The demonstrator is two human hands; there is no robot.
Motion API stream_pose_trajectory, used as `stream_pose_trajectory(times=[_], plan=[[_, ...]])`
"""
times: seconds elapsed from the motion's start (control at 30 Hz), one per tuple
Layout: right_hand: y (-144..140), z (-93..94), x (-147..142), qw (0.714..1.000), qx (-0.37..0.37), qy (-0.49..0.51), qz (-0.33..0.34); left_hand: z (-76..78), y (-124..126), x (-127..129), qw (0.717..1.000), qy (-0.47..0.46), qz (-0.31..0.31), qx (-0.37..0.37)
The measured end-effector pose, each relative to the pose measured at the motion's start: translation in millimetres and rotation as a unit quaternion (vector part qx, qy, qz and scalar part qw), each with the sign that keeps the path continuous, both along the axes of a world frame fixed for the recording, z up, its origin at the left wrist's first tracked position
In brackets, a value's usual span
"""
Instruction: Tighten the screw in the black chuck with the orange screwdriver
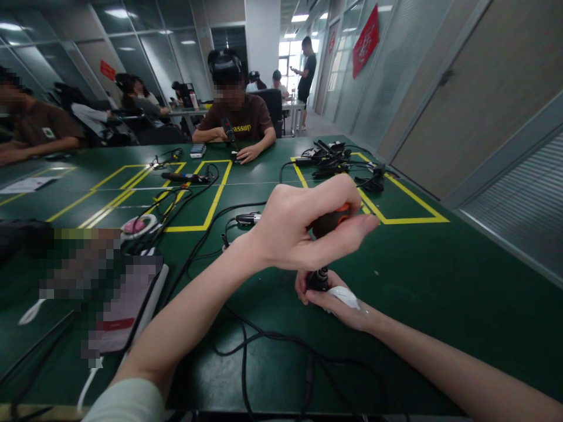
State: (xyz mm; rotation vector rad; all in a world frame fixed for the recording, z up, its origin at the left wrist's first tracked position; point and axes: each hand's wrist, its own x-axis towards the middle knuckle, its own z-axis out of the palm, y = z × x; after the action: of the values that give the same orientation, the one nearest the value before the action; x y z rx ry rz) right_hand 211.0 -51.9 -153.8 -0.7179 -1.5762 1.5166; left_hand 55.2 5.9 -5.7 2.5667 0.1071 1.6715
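Observation:
My left hand (308, 225) is closed around the upright grip of an electric screwdriver (325, 227), a dark body with an orange-red part showing between thumb and forefinger. Its narrower black lower end runs down into my right hand (334, 299), just below. There the fingers are curled around a small black piece (317, 281) at the tool's tip; my hand hides most of it, so its kind does not show. A glossy white piece (345, 297) lies against the thumb side of my right hand; whether it is gripped I cannot tell.
Black cables (272, 335) trail over the green table (440, 281). Left of my forearm lies a phone (132, 305), with a tape roll (138, 225) beyond. Another screwdriver (187, 177) and a tangled cable pile (329, 158) lie farther off. A co-worker (240, 117) sits opposite.

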Motion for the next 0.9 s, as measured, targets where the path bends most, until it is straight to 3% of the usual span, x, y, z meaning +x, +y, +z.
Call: stream_pose_trajectory(times=[0.47, 0.73, 0.9], plan=[[0.6, -1.0, 0.3, 1.000, -0.005, 0.004, 0.003, 1.1, 0.8, -1.9, 1.000, 0.023, 0.008, 0.004], [1.2, -2.6, 0.1, 1.000, -0.006, 0.003, -0.003, 0.0, -3.0, 0.3, 0.998, 0.009, -0.028, -0.050], [2.1, -4.7, 0.4, 1.000, -0.019, 0.000, -0.006, -0.6, -0.7, 1.0, 1.000, -0.008, -0.008, -0.018]])
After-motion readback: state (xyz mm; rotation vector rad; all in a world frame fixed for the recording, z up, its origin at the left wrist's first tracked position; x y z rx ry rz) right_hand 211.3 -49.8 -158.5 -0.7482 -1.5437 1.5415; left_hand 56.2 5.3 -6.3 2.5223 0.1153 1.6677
